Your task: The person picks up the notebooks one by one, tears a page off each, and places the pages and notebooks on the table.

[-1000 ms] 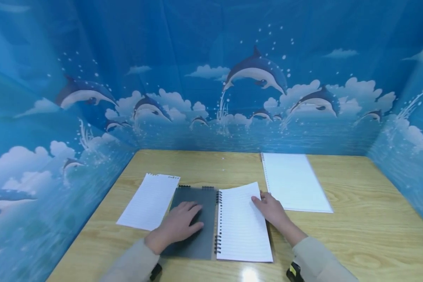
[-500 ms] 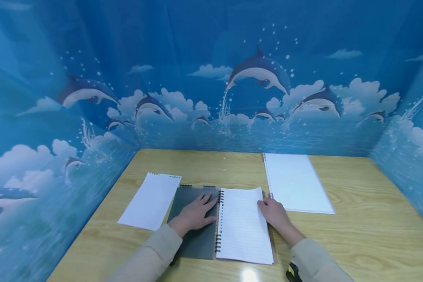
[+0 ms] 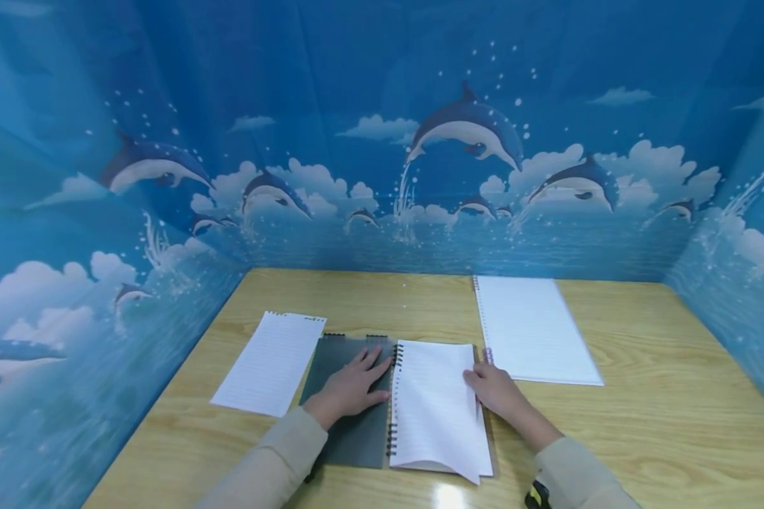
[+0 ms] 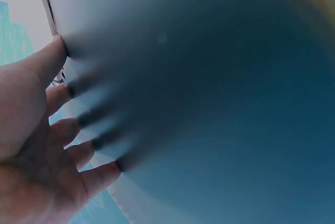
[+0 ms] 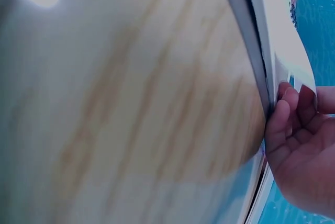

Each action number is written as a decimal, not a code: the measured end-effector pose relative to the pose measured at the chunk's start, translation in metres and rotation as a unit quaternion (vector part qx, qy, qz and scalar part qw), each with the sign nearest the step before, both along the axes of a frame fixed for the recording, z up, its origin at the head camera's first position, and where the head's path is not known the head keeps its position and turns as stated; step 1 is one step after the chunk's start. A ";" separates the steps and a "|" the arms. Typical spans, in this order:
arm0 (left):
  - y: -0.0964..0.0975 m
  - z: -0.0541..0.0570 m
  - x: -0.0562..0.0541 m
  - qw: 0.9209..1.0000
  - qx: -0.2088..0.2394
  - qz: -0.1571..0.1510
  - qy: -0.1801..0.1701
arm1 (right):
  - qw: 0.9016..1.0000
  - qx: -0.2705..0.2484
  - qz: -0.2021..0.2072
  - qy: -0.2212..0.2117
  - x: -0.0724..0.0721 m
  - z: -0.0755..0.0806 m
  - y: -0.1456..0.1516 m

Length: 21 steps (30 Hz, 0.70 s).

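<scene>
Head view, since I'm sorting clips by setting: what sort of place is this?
Probably a screened-off indoor workspace: dolphin-print sheeting on three sides, a wood-grain table, and an open spiral notebook on it.

Glare whitens the counter (image 3: 662,396) as soft shadows stretch from the left fingers (image 4: 102,177); both wrist views look hazy.

The cover (image 3: 356,445) beneath the left fingers (image 4: 99,178) is dark grey; the page (image 3: 436,410) at the right fingers (image 5: 277,122) is white, faintly ruled; the rings (image 3: 392,440) between are black. Left of the left fingers, a white lined sheet (image 3: 270,364). Beyond all the fingers, the backdrop (image 3: 356,71) is blue with dolphins and white clouds.
</scene>
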<state>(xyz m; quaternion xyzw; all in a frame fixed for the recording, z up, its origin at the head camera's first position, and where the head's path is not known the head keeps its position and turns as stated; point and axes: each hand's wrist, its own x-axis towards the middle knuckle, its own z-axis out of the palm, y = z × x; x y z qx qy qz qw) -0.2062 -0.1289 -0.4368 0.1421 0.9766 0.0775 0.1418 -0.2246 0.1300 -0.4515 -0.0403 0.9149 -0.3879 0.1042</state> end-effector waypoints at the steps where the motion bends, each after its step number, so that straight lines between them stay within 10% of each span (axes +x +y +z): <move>1: 0.000 0.000 0.000 1.000 -0.001 -0.002 0.002 | 1.000 -0.003 0.001 -0.002 0.000 0.000 0.000; 21: -0.003 0.000 0.004 1.000 0.001 -0.019 0.018 | 0.996 -0.065 0.053 -0.036 0.009 0.005 0.011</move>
